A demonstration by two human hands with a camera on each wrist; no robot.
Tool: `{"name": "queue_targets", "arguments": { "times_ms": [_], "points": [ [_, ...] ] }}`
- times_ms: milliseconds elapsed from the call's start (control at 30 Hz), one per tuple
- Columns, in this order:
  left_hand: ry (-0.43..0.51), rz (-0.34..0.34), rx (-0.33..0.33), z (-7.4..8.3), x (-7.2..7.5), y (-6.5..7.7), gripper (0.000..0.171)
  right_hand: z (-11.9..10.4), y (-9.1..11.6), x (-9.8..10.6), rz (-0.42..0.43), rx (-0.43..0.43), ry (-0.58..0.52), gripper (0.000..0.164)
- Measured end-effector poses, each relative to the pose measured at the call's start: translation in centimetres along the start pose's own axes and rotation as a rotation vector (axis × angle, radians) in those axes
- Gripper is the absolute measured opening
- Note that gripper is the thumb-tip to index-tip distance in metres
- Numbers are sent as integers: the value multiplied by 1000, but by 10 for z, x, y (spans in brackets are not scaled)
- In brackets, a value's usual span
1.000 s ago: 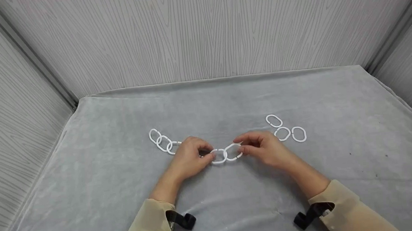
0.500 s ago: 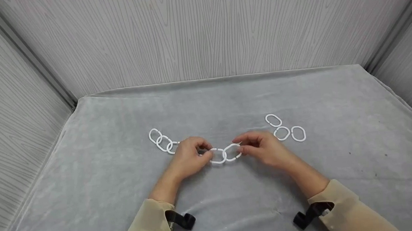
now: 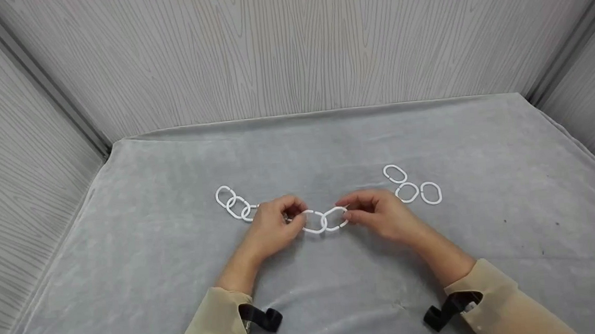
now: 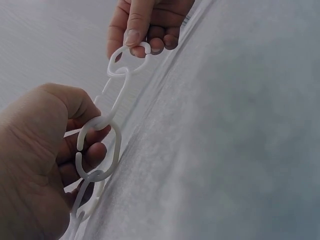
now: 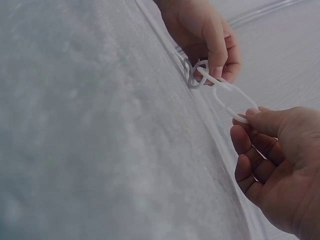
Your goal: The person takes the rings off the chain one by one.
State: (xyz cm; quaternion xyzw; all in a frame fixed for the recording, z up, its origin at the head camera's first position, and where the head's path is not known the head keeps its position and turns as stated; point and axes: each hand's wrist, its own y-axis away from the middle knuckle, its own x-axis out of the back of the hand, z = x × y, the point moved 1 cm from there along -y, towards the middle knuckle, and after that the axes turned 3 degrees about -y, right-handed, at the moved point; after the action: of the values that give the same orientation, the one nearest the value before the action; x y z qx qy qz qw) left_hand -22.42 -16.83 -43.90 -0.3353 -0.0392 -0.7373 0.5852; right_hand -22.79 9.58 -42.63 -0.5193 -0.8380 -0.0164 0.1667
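In the head view, a chain of white plastic links [image 3: 230, 198] runs from the left to both hands, passing behind the left hand. My left hand [image 3: 274, 225] pinches the second-to-last link [image 3: 313, 232] between thumb and fingers. The right hand [image 3: 382, 214] pinches the end link [image 3: 333, 229], which is looped through that link. Each link is an oval with a small gap. In the left wrist view, another joined link [image 4: 118, 150] hangs beside the left fingers. From the right wrist view, the right thumb presses on the end link's edge [image 5: 252, 102].
Three loose white links lie right of the right hand: the far link [image 3: 395, 166], the middle link [image 3: 408, 203] and the right link [image 3: 432, 204]. Grey cloth [image 3: 369, 298] covers the table. Pale wood-grain panels [image 3: 289, 47] stand behind and at both sides.
The link in my left hand has risen and tilted slightly, its gap now facing up. The right hand has barely moved and still holds the end link.
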Motion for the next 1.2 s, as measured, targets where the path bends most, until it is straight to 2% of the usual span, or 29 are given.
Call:
{"name": "queue_targets", "arguments": {
  "times_ms": [433, 900, 1200],
  "points": [
    [-1, 21, -31, 2, 0, -1, 6, 2, -1, 0, 1, -5, -23, 22],
    [3, 14, -38, 2, 1, -1, 5, 0, -1, 1, 63, -3, 73, 11],
    [3, 20, -36, 3, 1, -1, 5, 2, -1, 1, 56, 20, 80, 15]
  ]
}}
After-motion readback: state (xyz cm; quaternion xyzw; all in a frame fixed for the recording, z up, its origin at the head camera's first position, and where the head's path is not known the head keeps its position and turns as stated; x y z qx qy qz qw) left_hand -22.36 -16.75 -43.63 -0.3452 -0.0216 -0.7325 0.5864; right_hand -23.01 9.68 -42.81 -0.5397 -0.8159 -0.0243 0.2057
